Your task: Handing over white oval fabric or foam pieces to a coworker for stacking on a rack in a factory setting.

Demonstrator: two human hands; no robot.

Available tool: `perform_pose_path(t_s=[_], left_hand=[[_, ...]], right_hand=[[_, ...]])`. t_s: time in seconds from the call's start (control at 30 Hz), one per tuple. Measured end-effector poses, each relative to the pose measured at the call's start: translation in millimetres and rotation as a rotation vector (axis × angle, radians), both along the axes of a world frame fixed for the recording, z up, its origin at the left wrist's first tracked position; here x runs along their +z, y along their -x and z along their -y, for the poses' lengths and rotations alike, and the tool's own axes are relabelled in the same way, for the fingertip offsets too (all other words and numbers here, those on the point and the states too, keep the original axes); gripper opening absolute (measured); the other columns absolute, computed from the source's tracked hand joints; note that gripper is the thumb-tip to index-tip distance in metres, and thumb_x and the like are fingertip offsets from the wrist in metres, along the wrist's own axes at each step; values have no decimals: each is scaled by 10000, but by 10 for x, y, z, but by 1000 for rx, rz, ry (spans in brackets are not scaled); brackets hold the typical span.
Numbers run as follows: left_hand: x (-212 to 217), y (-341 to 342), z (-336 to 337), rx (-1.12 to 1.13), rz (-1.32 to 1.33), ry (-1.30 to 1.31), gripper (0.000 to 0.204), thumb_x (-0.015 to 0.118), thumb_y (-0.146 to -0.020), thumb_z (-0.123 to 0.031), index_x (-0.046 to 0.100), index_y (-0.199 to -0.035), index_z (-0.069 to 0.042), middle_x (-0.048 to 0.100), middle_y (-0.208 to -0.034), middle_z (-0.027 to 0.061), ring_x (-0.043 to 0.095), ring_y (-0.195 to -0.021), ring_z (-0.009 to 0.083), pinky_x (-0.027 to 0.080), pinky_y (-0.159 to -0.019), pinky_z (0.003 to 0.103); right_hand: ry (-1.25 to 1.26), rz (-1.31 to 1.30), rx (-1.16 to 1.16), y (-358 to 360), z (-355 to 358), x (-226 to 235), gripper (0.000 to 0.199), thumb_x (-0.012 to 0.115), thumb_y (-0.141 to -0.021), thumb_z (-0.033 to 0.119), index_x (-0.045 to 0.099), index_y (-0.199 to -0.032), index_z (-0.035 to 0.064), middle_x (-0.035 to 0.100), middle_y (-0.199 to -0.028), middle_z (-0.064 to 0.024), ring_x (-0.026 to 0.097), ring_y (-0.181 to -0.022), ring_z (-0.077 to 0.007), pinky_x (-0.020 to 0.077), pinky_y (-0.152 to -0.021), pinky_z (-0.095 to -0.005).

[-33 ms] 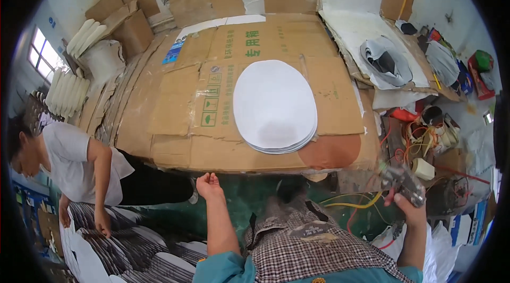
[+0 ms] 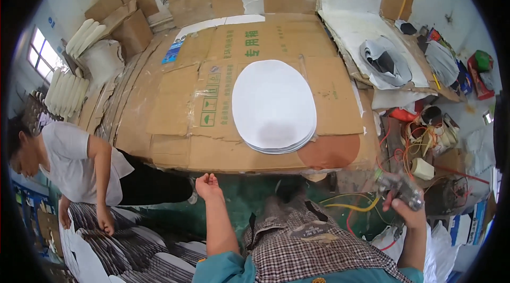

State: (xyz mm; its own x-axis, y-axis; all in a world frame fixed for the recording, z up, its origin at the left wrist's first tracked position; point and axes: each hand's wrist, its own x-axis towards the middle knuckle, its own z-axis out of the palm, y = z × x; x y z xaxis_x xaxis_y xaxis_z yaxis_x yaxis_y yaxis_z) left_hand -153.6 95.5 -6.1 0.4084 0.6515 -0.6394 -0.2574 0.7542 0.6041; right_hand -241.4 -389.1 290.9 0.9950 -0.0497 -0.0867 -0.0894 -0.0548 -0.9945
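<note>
White oval sheets (image 2: 273, 105) lie in a flat stack near the middle of the cardboard-covered tabletop (image 2: 175, 118), and every place below is given from that stack. Seen from the head camera, the stack sits toward the near edge of the tabletop, its lower rim overlapping a reddish-brown round patch (image 2: 329, 151) at its lower right. Below the stack and to its left, just under the tabletop's near edge, the left hand (image 2: 208, 186) is loosely curled into a fist, its fingers closed on nothing that can be seen and not touching the stack. Well to the lower right of the stack, the right hand (image 2: 408, 209) has its fingers wrapped around a grey handheld tool (image 2: 396, 186), which is blurred, so its kind cannot be told. Yellow and orange cables (image 2: 350, 204) run beneath that tool, between it and the person's checked lap (image 2: 313, 251). To the right of the stack, beyond the tabletop's edge, stands a clutter of wires and small parts (image 2: 425, 134). To its upper right lies a crumpled grey and white cloth (image 2: 385, 62) on white sheeting. Far to the left of the stack, another person in a white shirt (image 2: 69, 161) bends over dark and white striped material (image 2: 127, 246) on the floor.
</note>
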Motion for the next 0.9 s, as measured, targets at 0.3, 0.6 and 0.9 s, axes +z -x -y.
perform_pose_path(t_s=[0.3, 0.6, 0.9], left_hand=[[-36, -170, 168, -38, -18, 15, 37, 503, -753, -36, 485, -742, -67, 531, -715, 42, 541, -584, 168, 464, -548, 250], [184, -480, 544, -212, -48, -75, 207, 492, -771, -12, 506, -973, -57, 540, -751, 51, 552, -589, 163, 471, -536, 256], [59, -950, 781, -543, -143, -382, 242, 511, -803, -34, 514, -1044, -34, 558, -753, 62, 554, -599, 150, 462, -505, 240]], right_hand=[[157, -19, -23, -13, 99, 174, 545, 702, -739, 159, 465, -1179, -58, 587, -774, -81, 581, -650, -140, 491, -597, -259], [-15, -23, 171, -391, -105, -14, 539, 702, -734, 123, 474, -1189, -53, 599, -820, -86, 591, -686, -144, 498, -634, -274], [36, -17, 26, -598, 306, -63, 525, 687, -732, 110, 460, -1181, -41, 587, -775, -95, 589, -657, -161, 508, -621, -283]])
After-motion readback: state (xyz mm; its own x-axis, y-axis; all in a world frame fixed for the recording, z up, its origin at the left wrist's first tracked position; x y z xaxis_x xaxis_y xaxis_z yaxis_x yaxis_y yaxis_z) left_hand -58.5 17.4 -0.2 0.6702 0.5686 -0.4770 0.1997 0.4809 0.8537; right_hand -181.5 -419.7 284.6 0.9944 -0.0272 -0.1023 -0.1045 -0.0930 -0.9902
